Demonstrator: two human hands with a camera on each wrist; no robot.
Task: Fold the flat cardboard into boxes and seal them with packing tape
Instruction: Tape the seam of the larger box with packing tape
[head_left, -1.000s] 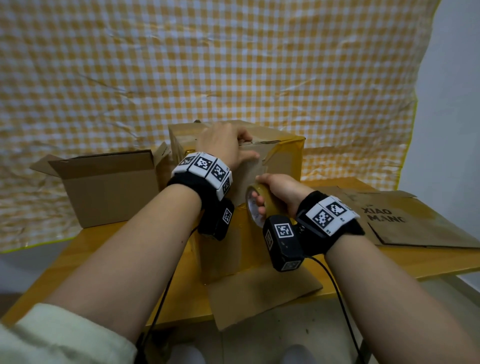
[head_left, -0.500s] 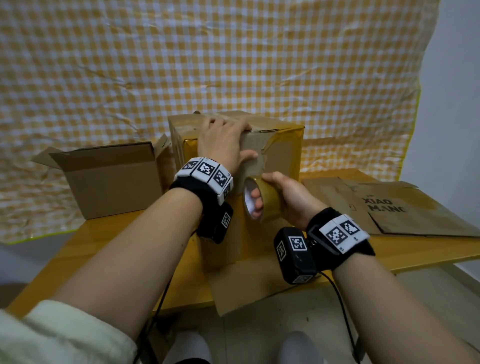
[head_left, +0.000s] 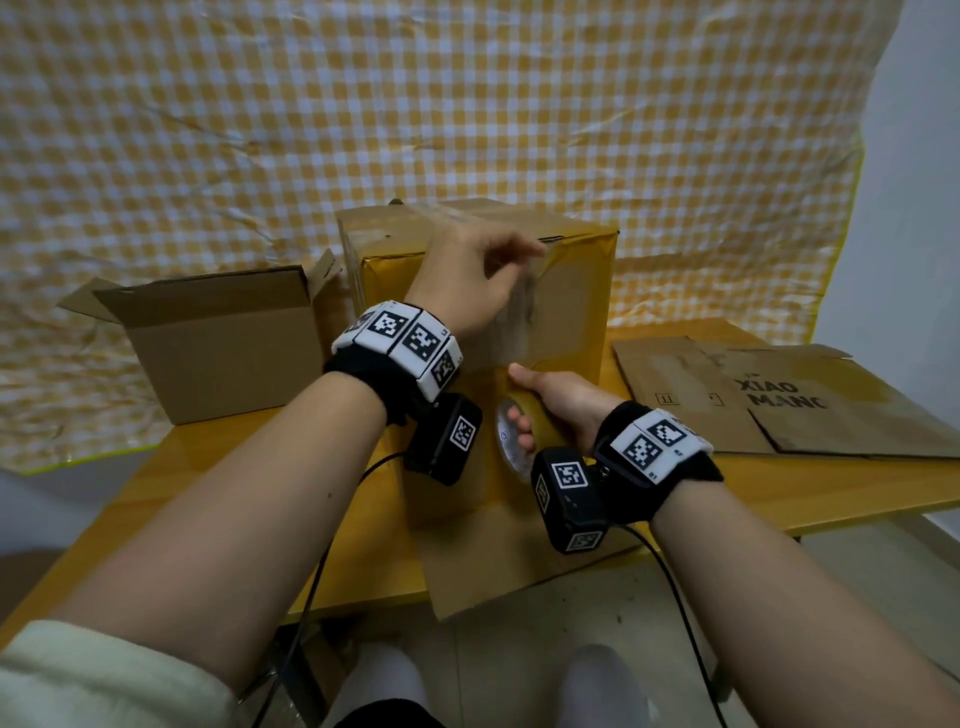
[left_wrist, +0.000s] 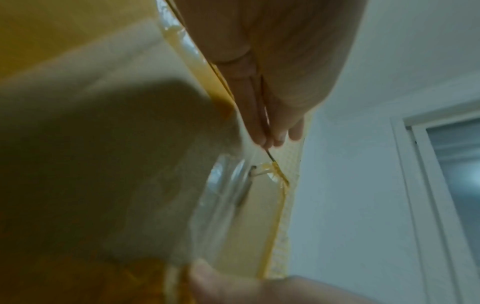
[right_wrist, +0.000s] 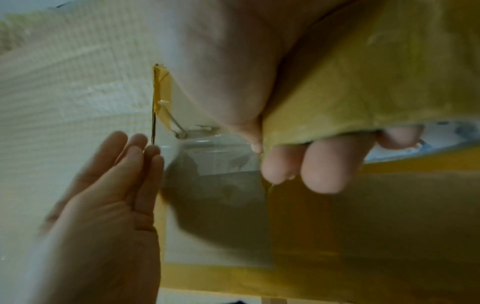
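Note:
A tall cardboard box (head_left: 571, 312), much of it wrapped in yellowish tape, stands upright on the wooden table (head_left: 779, 488). My left hand (head_left: 483, 280) is at the box's upper front with its fingers (left_wrist: 272, 123) straight along the top edge, blurred by motion. My right hand (head_left: 550, 410) grips the tape roll (head_left: 511, 441) low against the front face, fingers (right_wrist: 324, 168) hooked through its core. A clear strip of tape (head_left: 511, 332) runs from the roll up the front towards the top edge. In the right wrist view the left hand (right_wrist: 116, 185) shows an open palm.
An open empty carton (head_left: 223, 343) lies on its side at the left of the table. Flat cardboard sheets (head_left: 779, 395) lie at the right. A loose bottom flap (head_left: 493, 561) of the tall box hangs over the table's front edge. A checked cloth covers the wall behind.
My left hand, which gripped the box's top edge, has come off it and moved right with fingers straightened. My right hand has drawn the roll lower down the front face, lengthening the strip.

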